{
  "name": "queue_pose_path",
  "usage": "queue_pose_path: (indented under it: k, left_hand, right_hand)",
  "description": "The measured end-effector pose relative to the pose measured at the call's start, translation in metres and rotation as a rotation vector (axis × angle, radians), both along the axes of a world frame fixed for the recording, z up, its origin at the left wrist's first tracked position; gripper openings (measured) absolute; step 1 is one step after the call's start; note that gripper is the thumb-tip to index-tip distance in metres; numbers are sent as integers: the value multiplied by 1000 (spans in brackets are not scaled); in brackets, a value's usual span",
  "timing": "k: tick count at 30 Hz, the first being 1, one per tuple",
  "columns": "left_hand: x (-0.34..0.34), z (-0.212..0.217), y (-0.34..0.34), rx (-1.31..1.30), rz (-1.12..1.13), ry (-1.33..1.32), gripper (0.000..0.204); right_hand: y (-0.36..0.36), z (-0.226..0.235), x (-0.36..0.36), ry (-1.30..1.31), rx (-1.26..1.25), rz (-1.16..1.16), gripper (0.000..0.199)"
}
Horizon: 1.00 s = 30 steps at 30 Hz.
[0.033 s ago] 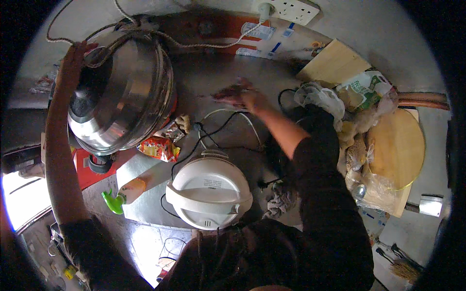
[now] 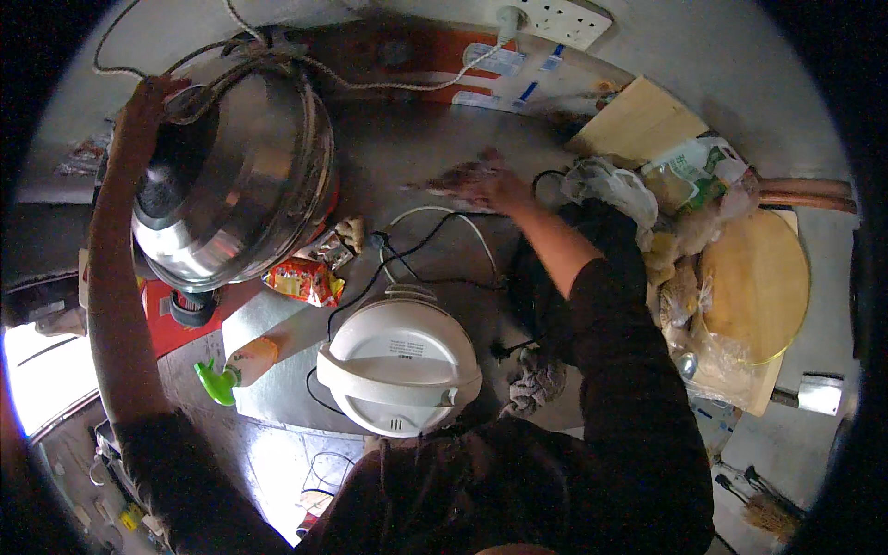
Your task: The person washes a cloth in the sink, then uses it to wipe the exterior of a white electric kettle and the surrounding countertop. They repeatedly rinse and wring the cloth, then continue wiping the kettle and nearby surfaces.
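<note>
A large stainless steel pot [image 2: 240, 176] with a dark-knobbed lid stands tilted at the left of the grey tabletop [image 2: 370, 148]. My left hand [image 2: 146, 106] reaches round its far left side and grips it near the edge; cords partly hide the fingers. Beyond the middle, my right hand [image 2: 504, 188] presses a dark reddish cloth [image 2: 460, 182] against the tabletop, both smeared by motion. Nearest my body sits a white rice cooker [image 2: 400, 365], its lid down, with a looped power cord [image 2: 486, 242] behind it.
Red packets [image 2: 305, 282] and a piece of ginger [image 2: 350, 231] lie beside the pot. A spray bottle with a green head [image 2: 217, 381] lies nearer. Plastic bags [image 2: 606, 185], a round wooden board [image 2: 758, 282] and a grey rag [image 2: 536, 381] are at the right. A power strip [image 2: 564, 20] is at the back.
My right hand and the cloth have slid a little to the right across the tabletop. My left hand stays at the pot.
</note>
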<state>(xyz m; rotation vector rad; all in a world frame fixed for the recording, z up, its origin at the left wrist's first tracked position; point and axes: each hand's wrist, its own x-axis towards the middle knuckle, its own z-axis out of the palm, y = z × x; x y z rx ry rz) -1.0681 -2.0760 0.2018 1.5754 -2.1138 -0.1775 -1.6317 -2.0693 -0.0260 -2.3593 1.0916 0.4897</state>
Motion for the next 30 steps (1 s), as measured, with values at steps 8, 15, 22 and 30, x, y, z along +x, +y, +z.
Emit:
queue_pose_path:
  k: [8, 15, 22, 30]
  left_hand:
    - [0, -22, -2, 13, -37, 231, 35]
    - [-26, 8, 9, 174, 66, 479, 30]
    - [-27, 0, -9, 3, 86, -126, 39]
    - [-27, 5, 3, 47, 146, 375, 34]
  right_hand:
    - [-19, -71, -10, 379, -148, 156, 53]
    - [50, -78, 175, -380, 266, -229, 38]
    - [116, -136, 181, -166, 8, 237, 25]
    - [-43, -111, 68, -433, -122, -119, 25]
